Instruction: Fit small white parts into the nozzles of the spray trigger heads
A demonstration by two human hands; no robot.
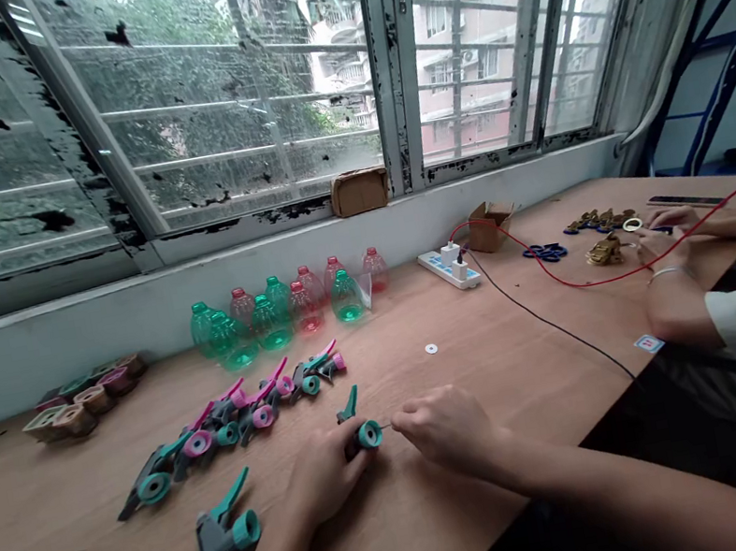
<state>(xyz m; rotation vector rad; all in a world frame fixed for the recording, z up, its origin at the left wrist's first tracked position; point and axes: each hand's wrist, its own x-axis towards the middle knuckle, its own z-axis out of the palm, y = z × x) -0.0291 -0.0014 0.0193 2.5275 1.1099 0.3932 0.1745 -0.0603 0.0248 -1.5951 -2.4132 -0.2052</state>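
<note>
Low in the middle of the frame the left hand (324,473) is wrapped around a grey spray head with a teal collar (361,429), lifted just off the wooden table (452,508), while the right hand (448,428) has its fingertips pinched narrow at the thin tube end poking from the collar. Another spray head (223,534) lies at lower left, a row of teal and pink ones (236,417) stretches above it, and small green and pink bottles (288,308) stand under the window. At the right edge another person's hands (663,233) touch brass-coloured parts (604,251).

Nine small bottles (279,315) — eight on the table, one more behind.
</note>
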